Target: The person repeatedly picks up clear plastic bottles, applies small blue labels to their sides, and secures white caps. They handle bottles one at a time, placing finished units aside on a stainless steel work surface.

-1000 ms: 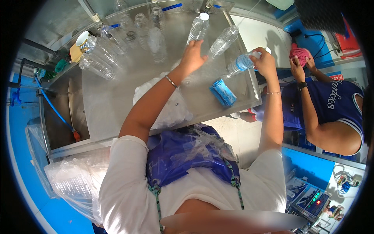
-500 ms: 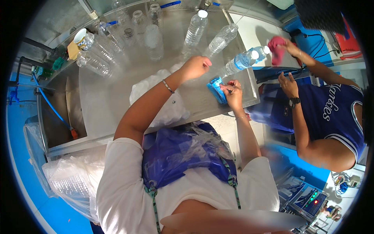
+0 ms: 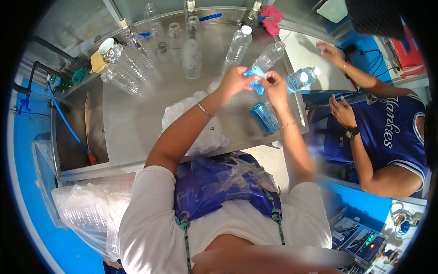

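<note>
Clear bottles (image 3: 137,52) occupy the far left of the surface (image 3: 132,118). A bag of white pieces (image 3: 194,123) lies near centre. Left hand (image 3: 233,83) pinches a blue label (image 3: 256,73); a label stack (image 3: 263,117) lies nearer; right hand (image 3: 276,90) pinches the label's right side. Two labelled bottles (image 3: 294,83) stand right.

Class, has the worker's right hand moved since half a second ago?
Yes: the right hand has moved off the blue stack, farther across the metal table.

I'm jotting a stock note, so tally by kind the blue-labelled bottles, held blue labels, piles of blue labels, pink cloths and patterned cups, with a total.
Blue-labelled bottles: 2
Held blue label: 1
Pile of blue labels: 1
Pink cloth: 1
Patterned cup: 1
Total: 6
</note>
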The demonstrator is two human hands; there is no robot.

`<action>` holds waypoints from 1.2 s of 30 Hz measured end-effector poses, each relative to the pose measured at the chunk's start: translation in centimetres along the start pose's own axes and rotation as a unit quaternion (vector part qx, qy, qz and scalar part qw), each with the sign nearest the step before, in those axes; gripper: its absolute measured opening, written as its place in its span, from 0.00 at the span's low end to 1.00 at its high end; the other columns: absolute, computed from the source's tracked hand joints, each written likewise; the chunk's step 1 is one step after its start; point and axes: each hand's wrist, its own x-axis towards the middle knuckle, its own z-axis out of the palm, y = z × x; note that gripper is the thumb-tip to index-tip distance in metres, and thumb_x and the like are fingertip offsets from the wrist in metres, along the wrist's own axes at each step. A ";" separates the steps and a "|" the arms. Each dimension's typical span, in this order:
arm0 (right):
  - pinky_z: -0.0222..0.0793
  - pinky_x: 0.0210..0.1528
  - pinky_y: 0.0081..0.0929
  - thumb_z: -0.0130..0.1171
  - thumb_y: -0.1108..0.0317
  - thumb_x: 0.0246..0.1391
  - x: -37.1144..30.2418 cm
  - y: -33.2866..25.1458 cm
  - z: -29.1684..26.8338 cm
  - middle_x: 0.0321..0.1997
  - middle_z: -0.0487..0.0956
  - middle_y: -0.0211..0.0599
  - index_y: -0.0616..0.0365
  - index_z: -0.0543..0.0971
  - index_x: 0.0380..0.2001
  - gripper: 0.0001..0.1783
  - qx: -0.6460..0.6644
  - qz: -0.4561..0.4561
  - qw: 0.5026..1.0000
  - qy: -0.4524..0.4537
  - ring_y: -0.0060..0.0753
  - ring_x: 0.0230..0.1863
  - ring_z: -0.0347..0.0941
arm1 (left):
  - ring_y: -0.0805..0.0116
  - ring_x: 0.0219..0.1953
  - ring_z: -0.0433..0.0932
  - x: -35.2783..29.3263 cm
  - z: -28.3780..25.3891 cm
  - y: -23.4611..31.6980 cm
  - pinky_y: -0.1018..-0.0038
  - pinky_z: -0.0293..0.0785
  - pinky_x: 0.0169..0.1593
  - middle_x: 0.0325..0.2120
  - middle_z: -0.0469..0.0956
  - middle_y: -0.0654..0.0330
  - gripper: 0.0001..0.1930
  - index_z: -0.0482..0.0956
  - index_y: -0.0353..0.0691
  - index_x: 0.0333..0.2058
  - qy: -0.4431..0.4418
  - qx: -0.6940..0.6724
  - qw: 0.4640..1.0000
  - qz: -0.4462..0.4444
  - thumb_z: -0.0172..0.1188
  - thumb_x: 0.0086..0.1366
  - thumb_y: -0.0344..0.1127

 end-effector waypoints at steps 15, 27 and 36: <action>0.67 0.39 0.43 0.54 0.76 0.47 9.7 -8.1 2.3 0.37 0.75 0.40 0.50 0.78 0.36 0.12 -0.342 -0.308 0.888 -0.002 0.47 0.36 0.74 | 0.50 0.53 0.74 7.4 -4.2 3.3 0.60 0.70 0.55 0.50 0.75 0.49 0.41 0.64 0.39 0.58 0.229 0.371 0.867 0.240 0.73 0.46 0.40; 0.73 0.41 0.38 0.60 0.73 0.46 -8.9 -4.5 10.6 0.35 0.77 0.43 0.59 0.81 0.36 0.10 -0.128 -0.219 0.865 -0.433 0.46 0.36 0.76 | 0.45 0.43 0.78 1.2 -5.3 4.2 0.58 0.74 0.48 0.42 0.78 0.42 0.38 0.71 0.33 0.52 0.127 0.593 0.789 0.093 0.69 0.51 0.55; 0.72 0.40 0.40 0.62 0.70 0.47 -10.1 -5.1 11.4 0.35 0.74 0.38 0.54 0.80 0.38 0.12 -0.174 -0.275 0.840 -0.434 0.45 0.38 0.75 | 0.45 0.49 0.76 -8.5 -14.4 5.0 0.60 0.73 0.51 0.46 0.76 0.43 0.42 0.67 0.34 0.56 0.296 0.509 0.798 0.127 0.74 0.43 0.44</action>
